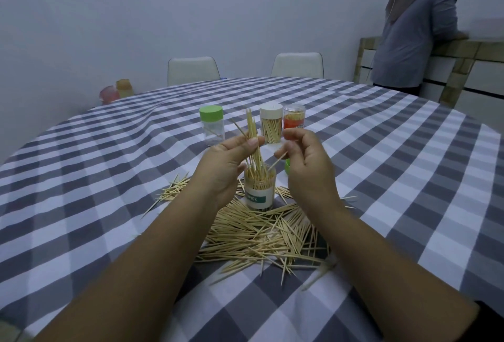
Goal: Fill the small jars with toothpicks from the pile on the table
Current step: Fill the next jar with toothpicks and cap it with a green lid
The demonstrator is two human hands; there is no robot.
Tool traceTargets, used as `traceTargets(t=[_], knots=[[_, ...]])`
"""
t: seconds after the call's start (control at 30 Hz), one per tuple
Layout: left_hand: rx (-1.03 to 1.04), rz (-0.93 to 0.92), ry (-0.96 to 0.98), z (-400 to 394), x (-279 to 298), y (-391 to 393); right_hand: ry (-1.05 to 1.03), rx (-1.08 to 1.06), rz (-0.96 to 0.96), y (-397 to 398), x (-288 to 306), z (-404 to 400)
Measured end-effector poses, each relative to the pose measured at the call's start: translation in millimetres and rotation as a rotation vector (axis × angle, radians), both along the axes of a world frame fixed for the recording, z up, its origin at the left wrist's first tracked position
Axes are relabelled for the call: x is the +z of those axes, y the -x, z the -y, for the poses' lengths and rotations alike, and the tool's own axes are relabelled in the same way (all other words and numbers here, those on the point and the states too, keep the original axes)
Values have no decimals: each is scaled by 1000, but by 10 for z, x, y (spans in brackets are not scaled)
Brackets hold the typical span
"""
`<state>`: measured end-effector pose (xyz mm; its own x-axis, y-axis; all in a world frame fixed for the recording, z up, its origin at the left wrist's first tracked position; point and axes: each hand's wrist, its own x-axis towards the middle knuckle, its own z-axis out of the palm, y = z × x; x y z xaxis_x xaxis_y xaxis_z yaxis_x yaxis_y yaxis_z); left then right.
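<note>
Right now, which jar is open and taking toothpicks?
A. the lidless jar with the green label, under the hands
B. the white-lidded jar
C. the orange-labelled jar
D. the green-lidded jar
A: the lidless jar with the green label stands open amid the pile, and the left hand holds a bundle of toothpicks upright above its mouth.

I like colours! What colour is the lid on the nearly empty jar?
Green lid, clearest in the head view.
</note>
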<state>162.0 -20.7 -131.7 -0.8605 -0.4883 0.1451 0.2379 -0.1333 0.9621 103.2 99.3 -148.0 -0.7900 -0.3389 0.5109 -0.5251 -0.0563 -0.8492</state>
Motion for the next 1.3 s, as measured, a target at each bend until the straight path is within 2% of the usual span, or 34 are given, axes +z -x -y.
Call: traceTargets(t=[0.1, 0.2, 0.4, 0.6, 0.7, 1.0, 1.13, 1.3], knots=[[-56, 58, 33, 6, -54, -4, -160, 27, -140, -34, -44, 14], [-98, 83, 121, 32, -70, -25, -235, 54, -179, -49, -79, 25], [-73, 135, 188, 87, -52, -55, -223, 120, -80, -69, -23, 5], [-83, 219, 405, 148, -20, -99, -178, 246, 27, -89, -29, 17], [-119, 276, 543, 169, -12, -135, -155, 273, 24, -92, -31, 17], [-374, 321, 614, 213, 67, -229, -77, 330, 117, -68, -29, 23], [-314, 385, 733, 216, 13, -204, -156, 327, -13, -115, -37, 35], [-227, 348, 769, 209, -10, -198, -211, 285, -163, -122, -61, 46]])
